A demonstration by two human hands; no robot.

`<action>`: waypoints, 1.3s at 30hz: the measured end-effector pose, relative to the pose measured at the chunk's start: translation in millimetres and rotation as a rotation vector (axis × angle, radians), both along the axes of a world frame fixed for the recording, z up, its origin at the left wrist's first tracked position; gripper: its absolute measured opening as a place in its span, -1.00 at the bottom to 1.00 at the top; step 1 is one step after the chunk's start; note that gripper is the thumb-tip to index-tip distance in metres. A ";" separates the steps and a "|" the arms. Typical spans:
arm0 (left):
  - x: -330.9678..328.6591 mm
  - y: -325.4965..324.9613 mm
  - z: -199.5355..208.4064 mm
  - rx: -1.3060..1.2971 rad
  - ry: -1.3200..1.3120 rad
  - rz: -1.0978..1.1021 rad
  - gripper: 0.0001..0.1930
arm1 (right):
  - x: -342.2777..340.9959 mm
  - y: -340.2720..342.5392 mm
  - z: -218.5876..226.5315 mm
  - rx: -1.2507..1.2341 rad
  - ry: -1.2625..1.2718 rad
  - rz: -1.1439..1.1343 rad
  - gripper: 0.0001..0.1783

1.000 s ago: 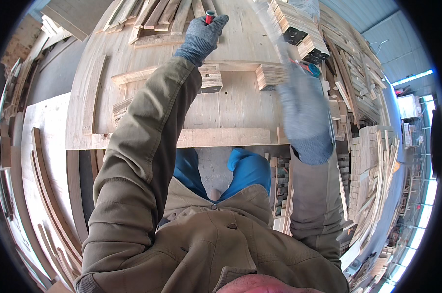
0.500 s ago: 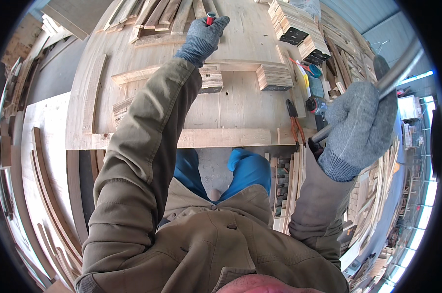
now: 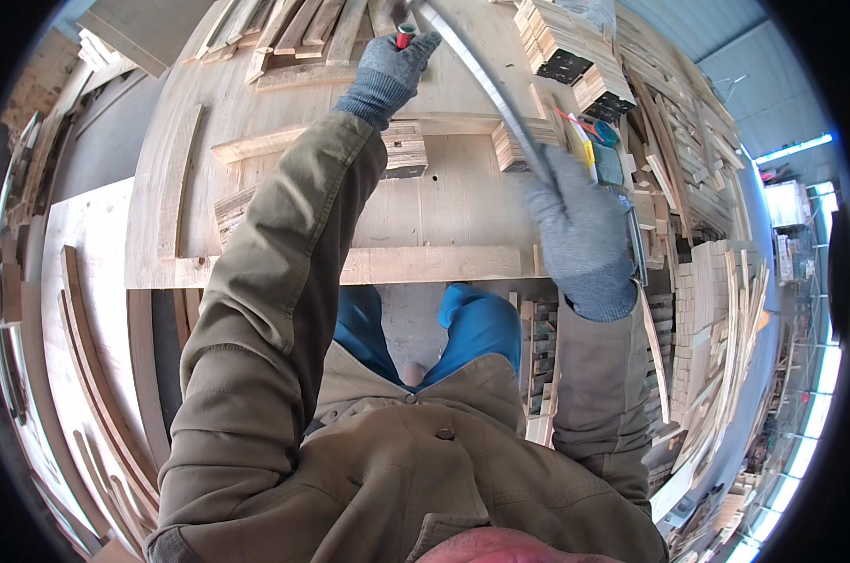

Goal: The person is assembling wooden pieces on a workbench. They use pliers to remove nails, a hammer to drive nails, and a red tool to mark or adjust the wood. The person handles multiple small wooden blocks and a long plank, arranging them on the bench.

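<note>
My left hand (image 3: 387, 75), in a grey knit glove, is closed around a small red-ended tool (image 3: 405, 37) at the far part of the wooden worktable (image 3: 462, 214). Only the tool's round red top shows; its lower part is hidden in the fist. My right hand (image 3: 580, 220), gloved too and slightly blurred, grips a hammer by its long metal handle (image 3: 486, 84). The handle slants up and left, and its dark, smeared head (image 3: 401, 11) is close above the red tool. Whether the two touch, I cannot tell.
Stacked wood blocks (image 3: 551, 47) stand at the far right of the table, with loose strips (image 3: 326, 23) at the far left. A batten (image 3: 434, 263) runs along the near edge. Smaller block stacks (image 3: 406, 150) sit mid-table. Timber piles (image 3: 706, 310) lie to the right.
My right hand has swung the hammer from raised at the right down and leftward to the red tool. My left hand has stayed in place. The pliers are now hidden behind my right hand.
</note>
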State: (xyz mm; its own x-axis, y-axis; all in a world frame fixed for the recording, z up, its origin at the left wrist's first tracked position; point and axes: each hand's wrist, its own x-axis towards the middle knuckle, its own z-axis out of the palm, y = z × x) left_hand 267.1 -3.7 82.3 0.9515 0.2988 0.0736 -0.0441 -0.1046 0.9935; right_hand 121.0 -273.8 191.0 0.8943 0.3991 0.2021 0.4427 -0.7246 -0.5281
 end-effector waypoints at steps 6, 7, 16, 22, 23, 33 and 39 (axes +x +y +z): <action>-8.8 -6.7 8.4 -0.062 -0.071 0.044 -0.61 | 8.5 -1.6 5.2 0.424 -0.463 -0.074 -0.55; -8.6 -6.6 9.0 -0.052 -0.065 0.045 -0.61 | 9.2 -2.1 4.5 0.498 -0.541 -0.094 -0.55; -7.0 -4.0 3.8 -0.023 -0.043 0.030 -0.60 | 7.8 5.5 -29.2 -0.049 -0.213 -0.007 -0.59; -6.3 -5.6 7.8 -0.052 -0.011 0.046 -0.62 | 5.3 -7.9 -10.7 0.103 -0.033 -0.077 -0.61; -7.0 -6.1 8.3 -0.056 -0.011 0.050 -0.63 | 3.3 -7.5 -7.0 0.163 -0.068 -0.073 -0.60; -7.3 -4.2 6.8 -0.046 -0.001 0.020 -0.61 | -10.2 -8.7 9.2 0.863 -0.358 0.148 -0.57; -10.0 -2.7 3.0 -0.044 -0.043 0.017 -0.59 | -5.1 -3.5 -43.5 0.161 -0.134 0.075 -0.63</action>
State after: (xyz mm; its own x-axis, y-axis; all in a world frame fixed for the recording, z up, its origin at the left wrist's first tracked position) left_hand 257.0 -6.4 85.3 0.9424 0.3192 0.1005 -0.0851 -0.0617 0.9945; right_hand 115.9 -277.3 147.5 0.8244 0.4165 0.3833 0.5660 -0.5984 -0.5671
